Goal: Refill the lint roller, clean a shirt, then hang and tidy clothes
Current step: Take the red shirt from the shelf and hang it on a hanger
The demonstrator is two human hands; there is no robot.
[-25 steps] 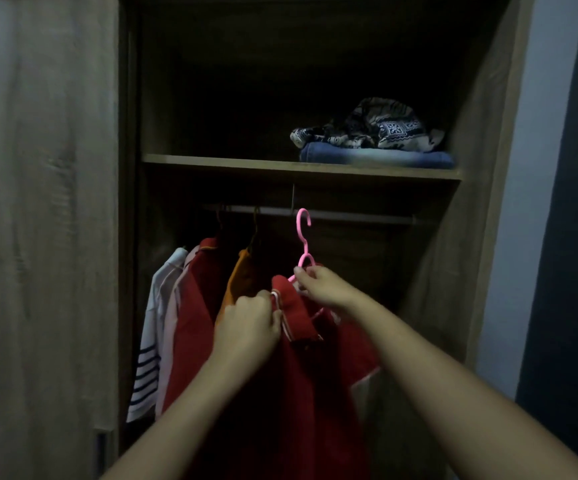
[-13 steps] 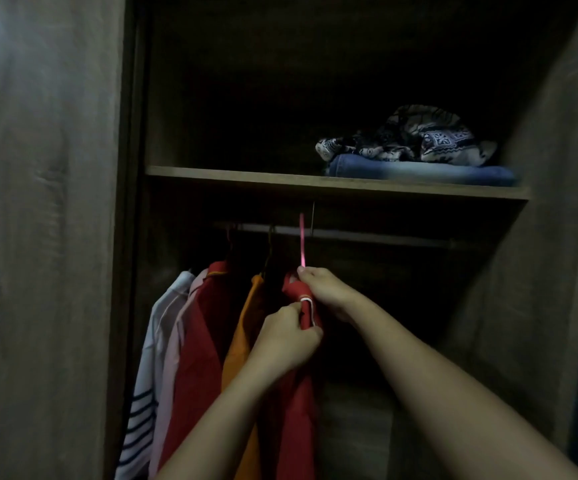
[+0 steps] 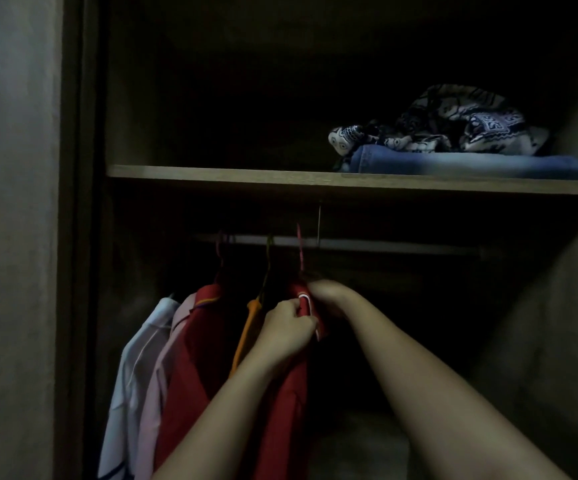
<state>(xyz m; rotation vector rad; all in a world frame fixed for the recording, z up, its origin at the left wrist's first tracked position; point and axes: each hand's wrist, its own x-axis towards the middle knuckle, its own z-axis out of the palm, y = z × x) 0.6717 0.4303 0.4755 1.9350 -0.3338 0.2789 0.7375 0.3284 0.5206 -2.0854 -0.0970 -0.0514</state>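
Note:
A red shirt [image 3: 285, 403] hangs edge-on from a pink hanger [image 3: 299, 249] whose hook sits over the wardrobe rail [image 3: 384, 244]. My left hand [image 3: 289, 329] grips the shirt's white-trimmed collar from the front. My right hand [image 3: 329, 294] holds the collar's top just under the hanger neck. To the left on the same rail hang an orange garment [image 3: 246, 336], another red shirt [image 3: 194, 358], a pale pink one [image 3: 163, 368] and a white one [image 3: 135, 368].
A wooden shelf [image 3: 232, 176] runs above the rail and carries folded blue jeans [image 3: 460, 164] with a patterned dark-and-white cloth [image 3: 453, 123] on top. A wardrobe door [image 3: 14, 237] stands at the left. The rail's right half is bare.
The red shirt has turned from facing me to edge-on, and the pink hanger's hook has gone up onto the rail. Both hands have stayed at the collar. The view has moved closer.

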